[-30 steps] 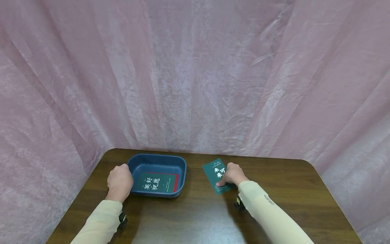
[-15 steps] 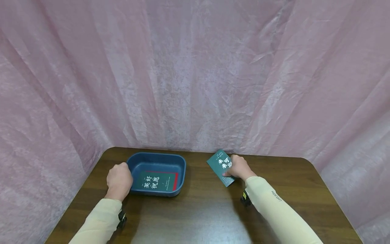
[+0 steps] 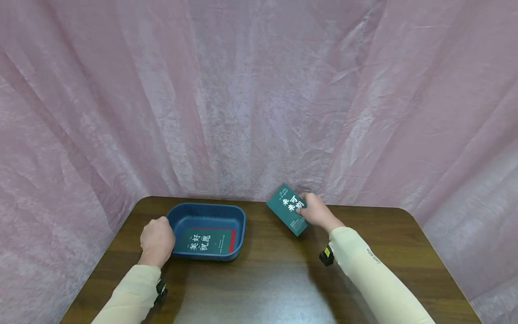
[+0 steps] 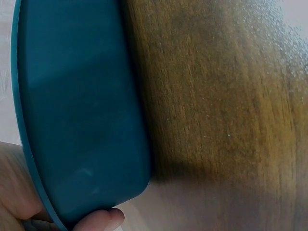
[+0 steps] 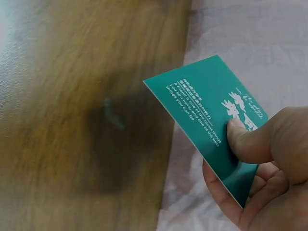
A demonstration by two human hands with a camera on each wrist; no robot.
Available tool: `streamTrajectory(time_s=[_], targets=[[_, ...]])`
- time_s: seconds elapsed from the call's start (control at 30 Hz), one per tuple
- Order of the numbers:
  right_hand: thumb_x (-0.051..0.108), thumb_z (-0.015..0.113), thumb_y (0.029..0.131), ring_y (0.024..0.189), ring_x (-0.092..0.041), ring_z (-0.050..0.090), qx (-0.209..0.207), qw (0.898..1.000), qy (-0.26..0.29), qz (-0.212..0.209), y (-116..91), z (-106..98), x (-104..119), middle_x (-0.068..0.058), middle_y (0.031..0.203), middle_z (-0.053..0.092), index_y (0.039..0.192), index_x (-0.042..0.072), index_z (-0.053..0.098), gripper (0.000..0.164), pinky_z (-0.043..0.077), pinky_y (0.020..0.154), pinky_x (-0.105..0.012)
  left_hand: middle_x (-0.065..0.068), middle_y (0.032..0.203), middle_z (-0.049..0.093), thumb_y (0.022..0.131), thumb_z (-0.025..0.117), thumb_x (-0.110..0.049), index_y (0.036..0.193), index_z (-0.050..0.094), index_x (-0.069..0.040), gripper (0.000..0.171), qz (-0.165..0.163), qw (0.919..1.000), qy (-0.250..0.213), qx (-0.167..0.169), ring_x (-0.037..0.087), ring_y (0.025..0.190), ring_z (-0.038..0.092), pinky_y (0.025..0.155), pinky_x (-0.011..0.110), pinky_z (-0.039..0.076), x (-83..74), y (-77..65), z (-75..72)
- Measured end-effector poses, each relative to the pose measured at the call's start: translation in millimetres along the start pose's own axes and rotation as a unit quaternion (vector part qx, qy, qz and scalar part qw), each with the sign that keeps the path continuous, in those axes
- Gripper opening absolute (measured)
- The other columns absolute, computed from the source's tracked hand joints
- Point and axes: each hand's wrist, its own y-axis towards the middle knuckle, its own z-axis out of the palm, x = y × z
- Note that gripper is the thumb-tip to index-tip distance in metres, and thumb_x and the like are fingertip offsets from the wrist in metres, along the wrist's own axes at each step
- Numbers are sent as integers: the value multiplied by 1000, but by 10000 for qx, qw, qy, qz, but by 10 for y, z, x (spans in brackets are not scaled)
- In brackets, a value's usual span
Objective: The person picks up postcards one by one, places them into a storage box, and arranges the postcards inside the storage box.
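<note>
My left hand (image 3: 157, 239) grips the left end of a blue plastic basin (image 3: 178, 210); in the left wrist view the thumb and fingers pinch the basin's rim (image 4: 21, 125). Inside the basin lies a green card with a red edge and white characters (image 3: 204, 240). Over the table's far side, my right hand (image 3: 319, 210) holds a second green card (image 3: 287, 209) with white lettering. The right wrist view shows the thumb on the face of this card (image 5: 192, 106) and fingers behind it, its shadow falling on the wood below.
Both arms reach over a brown wooden table (image 3: 259, 288) with rounded far corners. A pink velvety curtain (image 3: 259, 99) hangs right behind its far edge. Dark wrist cameras are strapped under both sleeves.
The right hand has lifted the second green card off the table, moving it up and away toward the curtain, its face tilting. The left hand and basin stay in place.
</note>
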Motion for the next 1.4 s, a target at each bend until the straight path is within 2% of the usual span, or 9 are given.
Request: streamTrajectory(time_s=[0.1, 0.43, 0.63, 0.93, 1.07, 1.27, 1.4], targets=[[14, 65, 85, 87, -16, 54, -126, 9999, 76, -75, 4, -46, 67, -6, 103, 59, 121, -1, 52, 41, 44, 79, -33, 28, 77, 58, 84, 48, -4, 88, 59, 10, 18, -21, 10000, 15, 10, 39, 63, 58, 43, 47, 44, 6, 4, 10], [12, 63, 87, 74, -12, 59, -664, 9937, 886, -200, 3, -160, 268, -5, 96, 59, 121, 3, 52, 37, 49, 62, -28, 28, 78, 58, 84, 47, -3, 88, 59, 9, 18, -6, 10000, 14, -40, 39, 63, 58, 43, 47, 44, 4, 14, 39], [13, 64, 86, 77, -13, 60, -1001, 9889, 1044, -345, -1, -213, 362, -6, 99, 61, 124, 7, 52, 40, 49, 64, -28, 29, 78, 58, 83, 44, -1, 84, 61, 8, 19, 80, 9998, -82, -155, 42, 64, 58, 43, 48, 44, 9, 10, 45], [17, 64, 87, 86, -10, 59, -1386, 9800, 1213, -750, 34, -211, 551, -4, 110, 61, 128, 8, 53, 44, 48, 70, -27, 29, 79, 58, 84, 45, -2, 85, 60, 8, 18, 49, 9999, -63, -113, 41, 64, 58, 43, 48, 44, 3, 11, 25], [17, 62, 88, 87, -9, 59, -1377, 9758, 1384, -986, 61, -155, 695, -3, 112, 61, 130, 10, 52, 44, 48, 71, -26, 28, 78, 58, 84, 46, -2, 85, 59, 8, 17, 66, 9999, -79, -66, 40, 64, 58, 44, 47, 44, 12, 2, 21], [16, 61, 89, 81, -9, 61, -1233, 9704, 1657, -1249, 80, -61, 902, 0, 105, 61, 131, 13, 52, 43, 49, 64, -25, 26, 77, 59, 84, 46, -1, 85, 59, 8, 16, 74, 9999, -87, -42, 39, 64, 58, 44, 46, 44, 13, -5, 31], [15, 60, 89, 79, -7, 60, -1251, 9681, 1655, -1401, 93, 18, 1023, 2, 104, 61, 130, 13, 53, 42, 49, 63, -24, 26, 77, 59, 84, 46, -2, 85, 60, 8, 17, 73, 9999, -88, -92, 40, 65, 58, 45, 47, 45, -2, 1, 41]])
